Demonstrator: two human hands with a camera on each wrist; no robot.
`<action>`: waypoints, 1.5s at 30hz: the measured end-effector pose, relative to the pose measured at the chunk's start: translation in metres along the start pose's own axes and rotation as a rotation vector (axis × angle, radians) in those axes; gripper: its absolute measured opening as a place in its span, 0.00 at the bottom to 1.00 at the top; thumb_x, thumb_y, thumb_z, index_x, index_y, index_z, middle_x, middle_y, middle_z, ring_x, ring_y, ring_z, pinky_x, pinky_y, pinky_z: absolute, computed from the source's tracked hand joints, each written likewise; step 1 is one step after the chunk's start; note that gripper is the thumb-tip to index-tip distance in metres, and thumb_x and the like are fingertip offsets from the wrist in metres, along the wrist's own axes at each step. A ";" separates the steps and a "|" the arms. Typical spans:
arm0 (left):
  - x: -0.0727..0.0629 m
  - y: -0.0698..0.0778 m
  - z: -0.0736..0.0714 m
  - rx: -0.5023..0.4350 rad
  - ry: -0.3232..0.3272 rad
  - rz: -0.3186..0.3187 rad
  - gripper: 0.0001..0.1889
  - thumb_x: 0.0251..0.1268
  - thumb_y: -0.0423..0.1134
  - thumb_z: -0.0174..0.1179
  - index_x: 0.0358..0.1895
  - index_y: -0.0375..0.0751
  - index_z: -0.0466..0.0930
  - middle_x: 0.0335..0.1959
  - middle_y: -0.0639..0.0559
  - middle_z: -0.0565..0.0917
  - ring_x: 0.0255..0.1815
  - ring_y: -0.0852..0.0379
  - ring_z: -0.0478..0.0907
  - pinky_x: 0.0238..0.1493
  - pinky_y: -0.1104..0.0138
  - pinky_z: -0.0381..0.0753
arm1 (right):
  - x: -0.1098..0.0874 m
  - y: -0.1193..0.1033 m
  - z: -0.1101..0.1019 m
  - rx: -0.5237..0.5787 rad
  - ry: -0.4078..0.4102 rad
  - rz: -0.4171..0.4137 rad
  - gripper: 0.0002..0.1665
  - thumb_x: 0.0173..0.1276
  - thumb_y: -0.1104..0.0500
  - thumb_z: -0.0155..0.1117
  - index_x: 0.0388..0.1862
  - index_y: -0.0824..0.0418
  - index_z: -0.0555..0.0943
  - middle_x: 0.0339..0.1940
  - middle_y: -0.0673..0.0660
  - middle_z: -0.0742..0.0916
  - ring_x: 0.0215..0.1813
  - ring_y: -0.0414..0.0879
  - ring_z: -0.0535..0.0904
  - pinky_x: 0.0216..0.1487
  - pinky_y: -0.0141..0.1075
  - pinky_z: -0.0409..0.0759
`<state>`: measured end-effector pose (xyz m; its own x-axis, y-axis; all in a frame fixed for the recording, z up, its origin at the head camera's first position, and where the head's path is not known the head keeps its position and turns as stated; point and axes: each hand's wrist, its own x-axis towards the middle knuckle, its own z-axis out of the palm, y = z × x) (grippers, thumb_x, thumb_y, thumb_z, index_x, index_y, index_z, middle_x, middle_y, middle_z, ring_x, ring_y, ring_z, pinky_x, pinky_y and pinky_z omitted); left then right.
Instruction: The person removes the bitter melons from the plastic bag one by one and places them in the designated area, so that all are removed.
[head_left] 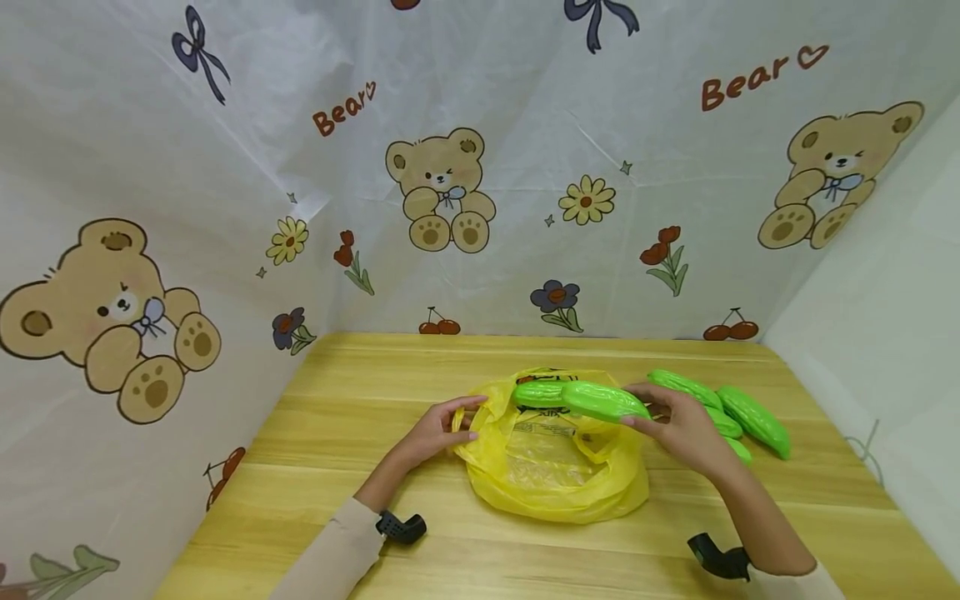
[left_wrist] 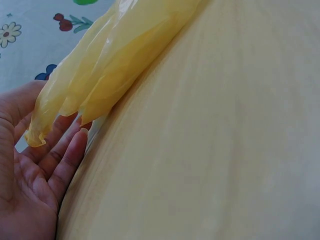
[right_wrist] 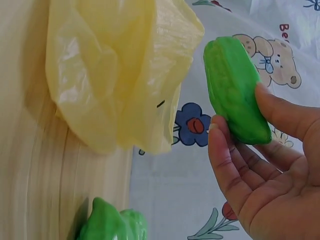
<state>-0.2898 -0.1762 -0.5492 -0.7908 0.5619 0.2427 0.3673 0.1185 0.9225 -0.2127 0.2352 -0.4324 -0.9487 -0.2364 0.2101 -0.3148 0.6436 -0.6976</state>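
Observation:
My right hand (head_left: 678, 425) grips a bright green, ridged and bumpy bitter melon (head_left: 603, 402) by its right end, thumb on one side and fingers on the other. It is held over the mouth of a yellow plastic bag (head_left: 558, 504). A second green bitter melon (head_left: 538, 393) shows at the bag's far side, partly hidden by the held one. On the left, my left hand (head_left: 433, 435) holds the bag's rim, with the crumpled yellow edge (left_wrist: 95, 85) between thumb and fingers in the left wrist view. The bag's mouth gapes toward me.
Several more green bitter melons (head_left: 753, 421) lie in a pile on the wooden table (head_left: 360, 383), right of the bag and behind my right hand. A white sheet (head_left: 517, 275) printed with bears and flowers rises behind and beside the table.

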 end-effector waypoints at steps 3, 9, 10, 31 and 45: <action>-0.001 0.002 0.001 -0.004 0.003 -0.001 0.32 0.67 0.24 0.63 0.74 0.32 0.67 0.70 0.36 0.72 0.51 0.44 0.65 0.38 0.69 0.65 | -0.005 0.003 -0.005 -0.021 0.021 0.002 0.28 0.71 0.50 0.70 0.65 0.62 0.80 0.61 0.64 0.84 0.55 0.59 0.83 0.51 0.49 0.82; -0.001 0.003 0.000 -0.003 0.004 -0.004 0.31 0.68 0.26 0.64 0.74 0.35 0.68 0.72 0.39 0.71 0.52 0.47 0.66 0.36 0.69 0.65 | -0.015 0.011 -0.011 -0.005 0.045 0.014 0.30 0.71 0.51 0.70 0.67 0.63 0.79 0.60 0.65 0.84 0.54 0.58 0.83 0.48 0.38 0.82; -0.001 0.002 0.000 0.002 0.004 -0.005 0.31 0.68 0.27 0.64 0.74 0.36 0.69 0.72 0.40 0.71 0.51 0.48 0.66 0.36 0.69 0.65 | -0.017 0.012 -0.012 -0.006 0.048 0.022 0.30 0.70 0.51 0.70 0.67 0.63 0.78 0.59 0.64 0.84 0.53 0.58 0.83 0.47 0.35 0.82; 0.000 -0.002 0.000 -0.024 -0.010 -0.002 0.31 0.69 0.28 0.64 0.74 0.36 0.68 0.63 0.39 0.74 0.45 0.53 0.66 0.36 0.71 0.67 | -0.062 0.040 -0.041 -0.016 0.076 0.158 0.34 0.71 0.50 0.69 0.70 0.67 0.75 0.64 0.74 0.79 0.54 0.55 0.83 0.40 0.29 0.81; -0.002 0.000 0.001 0.022 -0.005 -0.002 0.30 0.70 0.32 0.64 0.74 0.41 0.70 0.67 0.43 0.75 0.51 0.50 0.66 0.36 0.68 0.65 | -0.091 0.072 -0.060 -0.121 0.148 0.196 0.34 0.71 0.49 0.69 0.68 0.69 0.76 0.62 0.77 0.79 0.42 0.22 0.75 0.35 0.27 0.78</action>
<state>-0.2875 -0.1766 -0.5497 -0.7892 0.5654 0.2397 0.3769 0.1378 0.9160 -0.1506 0.3467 -0.4608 -0.9831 0.0047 0.1828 -0.1173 0.7508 -0.6500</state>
